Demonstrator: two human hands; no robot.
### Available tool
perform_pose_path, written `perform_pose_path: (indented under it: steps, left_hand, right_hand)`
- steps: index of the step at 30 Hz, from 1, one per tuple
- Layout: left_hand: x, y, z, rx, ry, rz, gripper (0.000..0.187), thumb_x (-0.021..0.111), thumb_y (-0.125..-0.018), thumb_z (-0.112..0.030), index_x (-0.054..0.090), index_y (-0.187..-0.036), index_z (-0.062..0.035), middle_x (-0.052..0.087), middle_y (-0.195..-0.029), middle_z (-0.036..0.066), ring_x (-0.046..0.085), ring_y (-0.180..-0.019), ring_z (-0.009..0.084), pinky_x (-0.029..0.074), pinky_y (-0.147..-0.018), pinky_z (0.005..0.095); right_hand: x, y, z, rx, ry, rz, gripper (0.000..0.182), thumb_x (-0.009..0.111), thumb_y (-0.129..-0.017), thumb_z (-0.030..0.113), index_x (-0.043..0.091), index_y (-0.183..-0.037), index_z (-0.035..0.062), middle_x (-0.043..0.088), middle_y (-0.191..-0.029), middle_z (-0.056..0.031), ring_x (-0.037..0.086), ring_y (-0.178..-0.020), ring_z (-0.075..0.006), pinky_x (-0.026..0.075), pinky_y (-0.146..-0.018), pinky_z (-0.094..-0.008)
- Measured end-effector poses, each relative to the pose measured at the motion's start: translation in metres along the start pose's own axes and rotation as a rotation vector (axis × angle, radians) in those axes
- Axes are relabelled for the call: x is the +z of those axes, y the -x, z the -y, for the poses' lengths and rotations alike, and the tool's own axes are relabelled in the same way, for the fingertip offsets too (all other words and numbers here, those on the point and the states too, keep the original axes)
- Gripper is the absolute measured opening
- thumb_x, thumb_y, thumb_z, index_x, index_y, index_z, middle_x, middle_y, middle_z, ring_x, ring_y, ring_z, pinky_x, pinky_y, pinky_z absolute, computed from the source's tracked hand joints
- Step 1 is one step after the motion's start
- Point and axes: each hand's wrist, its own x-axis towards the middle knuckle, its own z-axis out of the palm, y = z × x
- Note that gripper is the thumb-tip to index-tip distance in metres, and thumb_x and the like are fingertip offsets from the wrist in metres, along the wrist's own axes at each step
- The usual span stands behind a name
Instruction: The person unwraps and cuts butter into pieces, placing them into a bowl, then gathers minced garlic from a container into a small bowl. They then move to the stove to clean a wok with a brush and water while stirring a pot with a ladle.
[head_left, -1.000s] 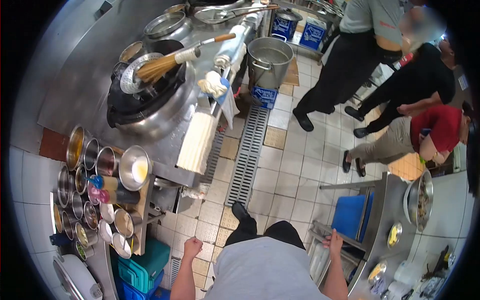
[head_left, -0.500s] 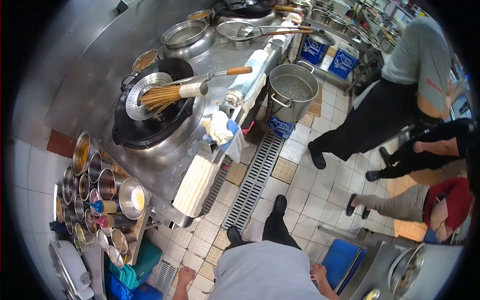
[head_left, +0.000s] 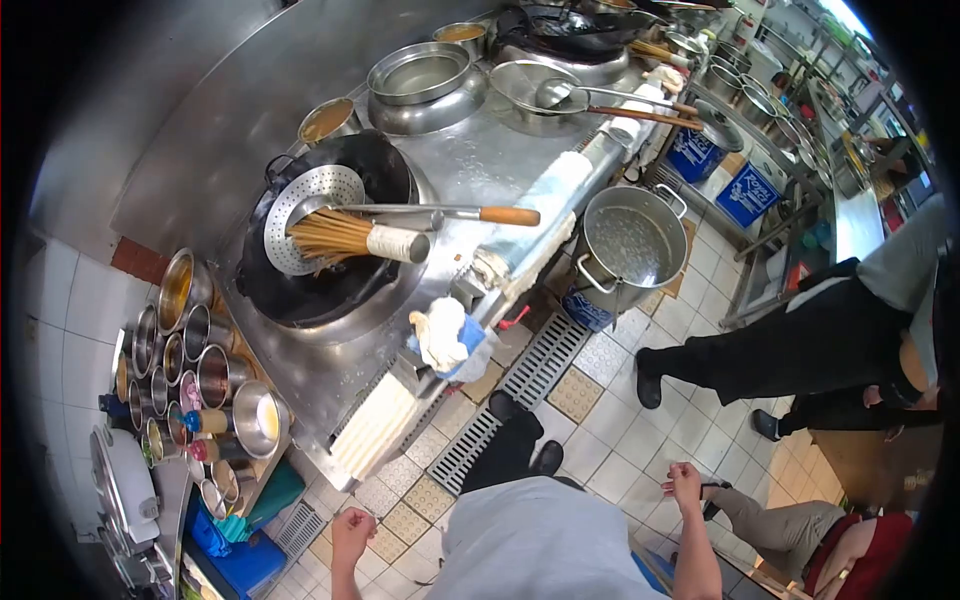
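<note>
We are walking up to the wok station with both hands free.

From the head view, our left hand (head_left: 352, 530) is curling its fingers together into a loose fist over the floor tiles, and our right hand (head_left: 685, 483) is hanging with fingers loosely apart; neither is holding anything. The wok (head_left: 330, 250) is sitting on the steel counter (head_left: 480, 160) ahead, with the bamboo brush (head_left: 350, 236) and perforated skimmer (head_left: 315, 200) resting inside. We judge it wise to be stepping clear of the floor drain (head_left: 510, 385) while approaching.
</note>
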Motion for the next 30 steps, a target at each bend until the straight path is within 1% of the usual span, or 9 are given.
perform_pose_path:
  steps: [4, 6, 10, 13, 16, 19, 21, 26, 30]
  left_hand:
    - [0.007, -0.036, -0.108, 0.079, 0.242, -0.022, 0.003, 0.063, -0.086, -0.002, 0.063, -0.086, 0.0010, 0.066, -0.075, 0.006, 0.064, -0.064, 0.0119, 0.051, -0.060, 0.0244]
    - [0.005, -0.050, -0.165, 0.221, 0.255, -0.048, 0.003, 0.063, -0.087, -0.002, 0.063, -0.087, 0.0005, 0.066, -0.078, 0.006, 0.064, -0.067, 0.0112, 0.052, -0.064, 0.0236]
    - [-0.008, -0.055, -0.248, 0.310, 0.262, -0.108, 0.003, 0.064, -0.088, 0.000, 0.062, -0.090, 0.0015, 0.066, -0.079, 0.004, 0.063, -0.071, 0.0094, 0.052, -0.068, 0.0232]
    - [-0.016, -0.061, -0.293, 0.358, 0.220, -0.138, 0.004, 0.064, -0.090, 0.000, 0.062, -0.092, 0.0020, 0.066, -0.081, 0.004, 0.062, -0.072, 0.0088, 0.051, -0.070, 0.0230]
    - [-0.006, -0.076, -0.350, 0.390, 0.263, -0.156, 0.004, 0.065, -0.089, 0.001, 0.063, -0.092, 0.0025, 0.066, -0.084, 0.005, 0.061, -0.075, 0.0098, 0.050, -0.070, 0.0235]
    - [0.014, -0.094, -0.431, 0.724, 0.063, -0.195, 0.005, 0.069, -0.085, 0.002, 0.065, -0.086, 0.0041, 0.067, -0.086, 0.010, 0.060, -0.073, 0.0134, 0.048, -0.067, 0.0260]
    - [0.032, -0.110, -0.494, 0.809, -0.018, -0.214, 0.005, 0.069, -0.085, 0.002, 0.066, -0.088, 0.0040, 0.067, -0.086, 0.011, 0.060, -0.072, 0.0144, 0.048, -0.066, 0.0260]
    - [0.081, -0.190, -0.645, 1.039, -0.244, -0.087, 0.007, 0.063, -0.090, 0.000, 0.068, -0.094, 0.0027, 0.066, -0.083, 0.013, 0.063, -0.071, 0.0214, 0.049, -0.065, 0.0299]
    - [0.125, -0.337, -0.739, 1.123, -0.341, -0.063, 0.015, 0.056, -0.096, -0.008, 0.061, -0.089, 0.0036, 0.060, -0.080, 0.020, 0.060, -0.074, 0.0363, 0.048, -0.068, 0.0391]
  right_hand:
    - [0.006, -0.012, 0.018, 0.007, 0.104, 0.000, 0.029, 0.062, -0.098, 0.029, 0.060, -0.105, 0.0005, 0.063, -0.084, -0.0082, 0.069, -0.059, -0.0206, 0.053, -0.043, -0.0318]
    - [0.016, -0.012, 0.030, 0.031, 0.131, 0.058, 0.033, 0.060, -0.099, 0.031, 0.055, -0.107, 0.0003, 0.062, -0.088, -0.0122, 0.070, -0.064, -0.0252, 0.057, -0.047, -0.0378]
    - [0.040, -0.023, 0.078, 0.009, 0.085, -0.026, 0.032, 0.058, -0.100, 0.032, 0.055, -0.108, 0.0006, 0.063, -0.085, -0.0118, 0.069, -0.062, -0.0234, 0.056, -0.046, -0.0348]
    - [0.065, -0.042, 0.156, -0.155, 0.001, -0.066, 0.033, 0.055, -0.102, 0.033, 0.057, -0.109, 0.0010, 0.064, -0.086, -0.0113, 0.065, -0.058, -0.0182, 0.052, -0.045, -0.0299]
    - [0.095, -0.067, 0.244, -0.197, -0.031, -0.001, 0.031, 0.055, -0.103, 0.033, 0.058, -0.109, 0.0018, 0.064, -0.087, -0.0087, 0.066, -0.062, -0.0156, 0.051, -0.049, -0.0266]
    - [0.130, -0.100, 0.329, -0.370, -0.007, 0.082, 0.033, 0.053, -0.104, 0.033, 0.058, -0.111, 0.0012, 0.065, -0.088, -0.0095, 0.065, -0.063, -0.0150, 0.052, -0.051, -0.0266]
    - [0.155, -0.122, 0.385, -0.408, -0.024, 0.131, 0.032, 0.053, -0.104, 0.033, 0.059, -0.111, 0.0015, 0.065, -0.088, -0.0091, 0.065, -0.065, -0.0144, 0.052, -0.053, -0.0262]
    - [0.209, -0.150, 0.527, -0.542, -0.104, 0.262, 0.024, 0.054, -0.105, 0.021, 0.059, -0.114, -0.0010, 0.066, -0.092, -0.0080, 0.065, -0.072, -0.0130, 0.052, -0.063, -0.0257]
    - [0.222, -0.178, 0.578, -0.546, -0.091, 0.278, 0.021, 0.055, -0.103, 0.015, 0.059, -0.115, -0.0028, 0.068, -0.094, -0.0100, 0.066, -0.075, -0.0133, 0.053, -0.067, -0.0267]
